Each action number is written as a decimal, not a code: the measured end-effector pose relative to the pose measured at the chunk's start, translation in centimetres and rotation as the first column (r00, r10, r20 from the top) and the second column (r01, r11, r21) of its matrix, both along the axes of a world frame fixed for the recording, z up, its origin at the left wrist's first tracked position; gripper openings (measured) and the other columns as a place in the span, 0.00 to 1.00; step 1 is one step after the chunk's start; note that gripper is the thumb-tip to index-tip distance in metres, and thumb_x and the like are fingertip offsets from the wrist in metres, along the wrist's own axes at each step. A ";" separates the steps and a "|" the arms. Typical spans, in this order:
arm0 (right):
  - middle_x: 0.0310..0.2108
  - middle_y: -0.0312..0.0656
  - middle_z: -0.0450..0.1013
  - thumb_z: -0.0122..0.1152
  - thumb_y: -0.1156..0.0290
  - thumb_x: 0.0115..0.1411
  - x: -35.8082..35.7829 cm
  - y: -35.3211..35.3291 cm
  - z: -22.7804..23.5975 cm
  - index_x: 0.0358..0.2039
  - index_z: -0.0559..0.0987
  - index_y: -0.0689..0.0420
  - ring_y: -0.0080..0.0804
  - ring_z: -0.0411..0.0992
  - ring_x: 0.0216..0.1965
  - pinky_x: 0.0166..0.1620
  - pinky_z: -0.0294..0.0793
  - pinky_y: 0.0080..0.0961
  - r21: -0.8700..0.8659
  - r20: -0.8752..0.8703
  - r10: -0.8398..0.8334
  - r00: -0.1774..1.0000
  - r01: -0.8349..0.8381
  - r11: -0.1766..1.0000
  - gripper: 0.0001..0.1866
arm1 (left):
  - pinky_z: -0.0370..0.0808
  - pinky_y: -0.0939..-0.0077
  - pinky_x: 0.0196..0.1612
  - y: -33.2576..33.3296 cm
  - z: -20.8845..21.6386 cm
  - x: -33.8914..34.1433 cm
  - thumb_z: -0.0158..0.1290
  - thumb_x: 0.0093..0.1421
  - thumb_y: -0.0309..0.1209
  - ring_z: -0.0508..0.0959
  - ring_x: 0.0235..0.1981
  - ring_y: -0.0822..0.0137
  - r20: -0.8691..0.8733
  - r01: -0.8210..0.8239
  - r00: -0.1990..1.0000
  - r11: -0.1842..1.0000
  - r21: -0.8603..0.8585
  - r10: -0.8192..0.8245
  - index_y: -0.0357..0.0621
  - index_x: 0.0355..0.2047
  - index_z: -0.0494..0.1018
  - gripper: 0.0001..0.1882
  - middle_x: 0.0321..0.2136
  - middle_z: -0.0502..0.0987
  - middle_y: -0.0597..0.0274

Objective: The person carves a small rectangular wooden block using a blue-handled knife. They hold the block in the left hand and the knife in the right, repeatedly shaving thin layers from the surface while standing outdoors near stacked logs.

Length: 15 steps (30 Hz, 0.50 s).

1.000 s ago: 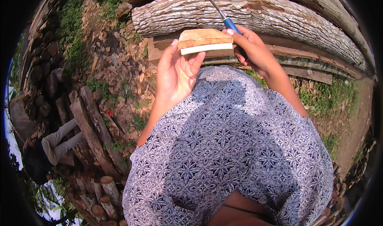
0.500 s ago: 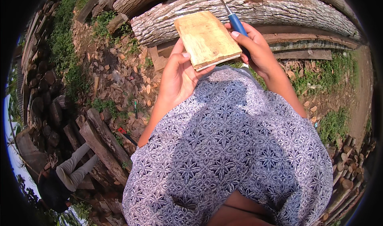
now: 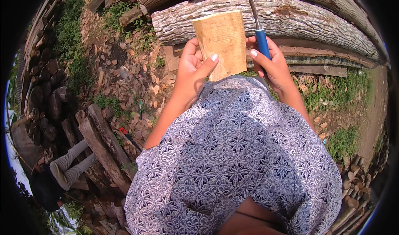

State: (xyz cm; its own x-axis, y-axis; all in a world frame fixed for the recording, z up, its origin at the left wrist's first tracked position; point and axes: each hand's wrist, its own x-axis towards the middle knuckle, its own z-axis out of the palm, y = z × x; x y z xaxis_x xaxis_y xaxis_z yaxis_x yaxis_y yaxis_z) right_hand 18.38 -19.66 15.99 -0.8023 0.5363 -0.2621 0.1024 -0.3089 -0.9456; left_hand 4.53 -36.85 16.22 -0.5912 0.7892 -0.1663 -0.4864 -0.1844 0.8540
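My left hand (image 3: 192,71) is closed round the lower left edge of a pale wooden block (image 3: 224,42), thumb across its face. The block stands tilted up, its broad sawn face toward me. In my right hand (image 3: 272,64) is a blue-handled tool (image 3: 262,42), its fingers wrapped round the handle. The tool's narrow metal shaft points up past the block and leaves the view at the top, so its tip is hidden. My right fingertips are close to the block's right edge; whether they touch it I cannot tell.
Beyond my hands lies a thick bark-covered log (image 3: 199,19). Patterned cloth (image 3: 232,152) covers my lap. A red-and-black object (image 3: 123,130) and a green stick-like object (image 3: 141,110) lie on leafy ground at left. A person (image 3: 66,168) is at lower left, near stacked wood (image 3: 102,150).
The wooden block has been tipped more upright and moved slightly right, with its end edge no longer facing me. The blue-handled tool has shifted right and down and stands steeper.
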 end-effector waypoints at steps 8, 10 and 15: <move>0.45 0.49 0.79 0.58 0.63 0.69 -1.3 1.3 -5.4 0.53 0.70 0.58 0.13 0.63 0.16 0.19 0.62 0.11 -0.102 0.126 0.265 0.956 -0.253 0.962 0.17 | 0.75 0.75 0.49 -6.8 -3.2 -0.5 0.51 0.71 0.41 0.77 0.46 0.73 -0.169 -0.574 0.814 0.814 -0.089 0.556 0.35 0.55 0.67 0.22 0.48 0.77 0.58; 0.40 0.42 0.78 0.59 0.61 0.69 -1.1 1.3 -6.7 0.54 0.71 0.58 0.14 0.64 0.19 0.22 0.63 0.12 -0.129 0.197 0.387 0.901 -0.367 0.921 0.19 | 0.74 0.74 0.50 -9.3 -3.5 1.5 0.48 0.72 0.45 0.77 0.45 0.72 -0.119 -0.693 0.721 0.709 -0.133 0.683 0.35 0.53 0.69 0.23 0.47 0.78 0.60; 0.32 0.33 0.74 0.57 0.58 0.70 -0.7 0.0 -5.7 0.56 0.73 0.57 0.13 0.64 0.21 0.22 0.61 0.12 -0.069 0.255 0.753 0.606 -0.766 0.640 0.21 | 0.72 0.70 0.57 -13.0 -5.1 11.4 0.36 0.74 0.53 0.76 0.54 0.67 0.061 -0.897 0.403 0.407 -0.174 0.913 0.35 0.61 0.67 0.32 0.55 0.75 0.56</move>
State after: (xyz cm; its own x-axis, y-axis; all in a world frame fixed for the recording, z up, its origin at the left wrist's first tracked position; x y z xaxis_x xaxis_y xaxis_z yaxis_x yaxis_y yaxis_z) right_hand 17.64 -19.61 10.25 -0.8405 -0.2209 -0.4947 0.5022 0.0250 -0.8644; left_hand 15.90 -49.88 11.16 -0.9152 -0.2214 -0.3366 -0.1872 -0.5062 0.8418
